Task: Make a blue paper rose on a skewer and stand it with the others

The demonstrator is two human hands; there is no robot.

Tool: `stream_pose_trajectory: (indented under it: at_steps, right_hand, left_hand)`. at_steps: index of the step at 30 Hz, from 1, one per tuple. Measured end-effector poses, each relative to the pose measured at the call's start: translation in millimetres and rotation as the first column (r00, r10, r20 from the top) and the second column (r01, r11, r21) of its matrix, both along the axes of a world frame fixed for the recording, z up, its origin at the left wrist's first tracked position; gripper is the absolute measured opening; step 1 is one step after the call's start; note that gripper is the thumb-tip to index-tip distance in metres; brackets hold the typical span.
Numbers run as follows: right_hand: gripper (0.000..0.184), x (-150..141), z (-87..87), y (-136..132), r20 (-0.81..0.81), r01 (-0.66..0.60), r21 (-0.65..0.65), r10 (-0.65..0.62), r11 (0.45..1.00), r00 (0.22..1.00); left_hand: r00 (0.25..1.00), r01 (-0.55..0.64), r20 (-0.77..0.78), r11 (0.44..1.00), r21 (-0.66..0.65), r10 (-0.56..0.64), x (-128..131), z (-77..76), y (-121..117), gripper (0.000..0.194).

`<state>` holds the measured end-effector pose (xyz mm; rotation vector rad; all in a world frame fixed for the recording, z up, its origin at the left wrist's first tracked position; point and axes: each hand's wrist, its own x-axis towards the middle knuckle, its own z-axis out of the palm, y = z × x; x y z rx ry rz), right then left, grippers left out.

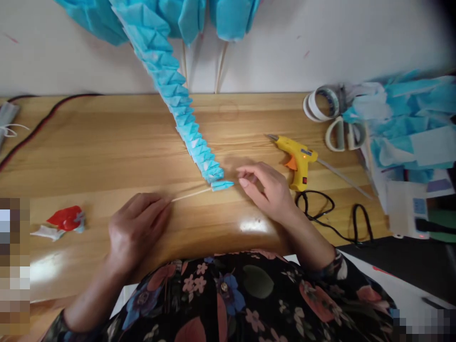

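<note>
The left hand (137, 228) lay knuckles-up on the bench (107, 147), its fingers pinched together on the near end of a thin stick (190, 194). The stick ran right and slightly far to a small blue folded piece (222, 185) threaded on its tip. The right hand (265, 187) hovered just right of that piece — fingers loosely spread, closed on nothing, the fingertips near the piece but whether touching it could not be told. Just beyond the piece ended a long blue chain (178, 95) of folded paper, which slanted up and left across the bench to a blue mass at the far wall. Right of the right hand lay a yellow glue gun (297, 161), nozzle pointing left, its black cord (331, 216) looping toward the near edge. Tape rolls (322, 104) sat at the far right beside a heap of blue paper (409, 123). A red scrap (66, 218) lay near the left edge — well apart from the hands.
</note>
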<state>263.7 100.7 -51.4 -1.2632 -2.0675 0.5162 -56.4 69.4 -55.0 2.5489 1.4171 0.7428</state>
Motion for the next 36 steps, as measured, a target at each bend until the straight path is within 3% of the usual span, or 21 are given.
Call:
stream_pose_trajectory:
  at_steps: [4, 12, 24, 36]
  right_hand:
    - [0.016, 2.0, 3.9, -0.5, 0.029, -0.036, -0.059, 0.038, 0.998, 0.999]
    - [0.006, -8.6, -3.0, 5.0, 0.016, -0.082, -0.011, 0.082, 0.997, 0.996]
    - [0.006, -15.3, -7.5, 9.7, 0.029, -0.037, 0.011, 0.037, 0.999, 0.999]
    - [0.010, -16.0, -0.2, 7.6, 0.055, 0.004, 0.008, -0.004, 1.000, 0.998]
  left_hand:
    - [0.999, -0.020, -0.025, 0.999, -0.049, 0.019, -1.3, 0.7, -1.2, 0.010]
    - [1.000, -0.025, -0.004, 0.998, -0.059, 0.025, 0.8, 8.2, -3.1, 0.008]
    - [1.000, 0.012, -0.004, 0.994, -0.113, -0.013, 2.4, 17.1, -6.7, 0.015]
    - [0.999, 0.047, -0.022, 0.998, -0.044, -0.048, -2.3, 16.5, -3.1, 0.021]
